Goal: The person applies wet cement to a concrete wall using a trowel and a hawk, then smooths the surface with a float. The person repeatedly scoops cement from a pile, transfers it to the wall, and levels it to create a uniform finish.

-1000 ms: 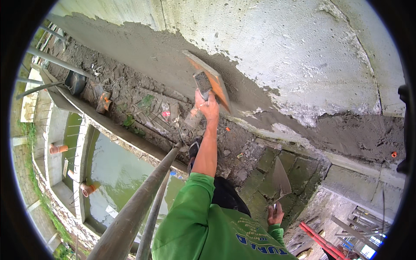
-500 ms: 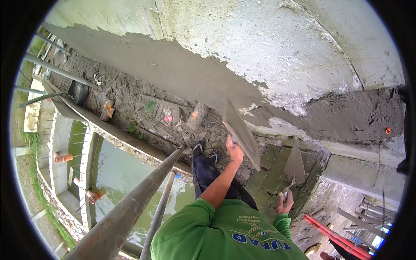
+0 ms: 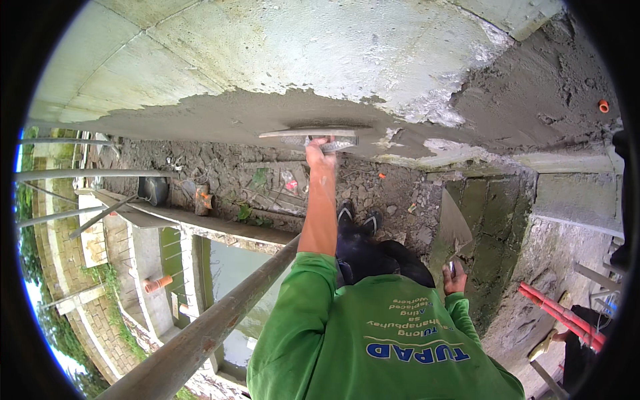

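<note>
My left arm reaches forward, and my left hand (image 3: 320, 155) is closed round the handle of a rectangular plastering float (image 3: 317, 134). The float's flat face lies against the fresh grey mortar (image 3: 200, 110) on the wall, or very near it; the exact contact is hidden. Lower down at the right, my right hand (image 3: 455, 277) grips the handle of a pointed trowel (image 3: 455, 223). Its blade points away from me, over the wet, greenish blockwork, and appears thinly coated in grey.
A metal pole (image 3: 220, 307) slants past my left side above greenish water (image 3: 250, 267). Rubble (image 3: 360, 187) covers the ground by my feet. Orange pipe stubs (image 3: 158, 284) jut out at left. Red pipes (image 3: 560, 313) lie at right, near another person (image 3: 583, 353).
My left hand has carried the float forward and left, from a tilted position off the wall up to the mortar band. The right hand still holds the trowel low. The view has turned.
</note>
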Available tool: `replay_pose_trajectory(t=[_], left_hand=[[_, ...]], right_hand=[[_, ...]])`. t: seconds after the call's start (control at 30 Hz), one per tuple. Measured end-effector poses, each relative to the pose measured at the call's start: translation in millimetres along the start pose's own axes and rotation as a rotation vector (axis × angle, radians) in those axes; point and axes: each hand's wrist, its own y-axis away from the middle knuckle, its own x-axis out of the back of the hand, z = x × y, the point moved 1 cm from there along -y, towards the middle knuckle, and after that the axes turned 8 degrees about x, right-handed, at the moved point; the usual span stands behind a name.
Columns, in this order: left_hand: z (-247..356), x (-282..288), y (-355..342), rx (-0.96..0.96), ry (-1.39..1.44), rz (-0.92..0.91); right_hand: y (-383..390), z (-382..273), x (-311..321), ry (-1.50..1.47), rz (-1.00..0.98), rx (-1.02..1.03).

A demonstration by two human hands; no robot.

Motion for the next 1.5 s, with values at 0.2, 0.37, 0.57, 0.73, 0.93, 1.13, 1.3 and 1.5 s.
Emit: replay_pose_trajectory(t=[0.2,0.37,0.57,0.73,0.93,1.13,1.3,1.5], left_hand=[[183.8,-93.9,53.1,-0.192,-0.019,-0.141],[303.9,-110.5,84.9,-0.491,0.121,-0.365],[212.8,-23.9,33.4,-0.513,0.063,-0.119],[76.6,57.5,-12.7,-0.296,-0.246,0.147],[-4.5,39.3,-12.0,-0.056,-0.355,0.314],[54.0,-42.5,4.3,-0.116,-0.267,0.138],[186.4,-92.3,48.2,-0.244,-0.098,0.012],[307.0,-68.8,37.5,-0.655,-0.092,-0.310]], right_hand=[[-1.9,-7.4,-25.3,-0.047,0.113,0.059],[-10.0,-16.3,-41.6,-0.168,0.231,0.048],[-14.1,-27.7,-48.3,-0.147,0.241,-0.029],[4.9,-30.8,-54.5,-0.091,0.481,0.137],[57.5,-24.1,-44.6,-0.004,0.235,-0.248],[73.4,-11.3,-69.7,-0.047,0.290,-0.182],[53.6,-8.3,-89.9,-0.113,0.271,-0.250],[31.0,-28.4,-88.1,-0.200,0.285,-0.201]])
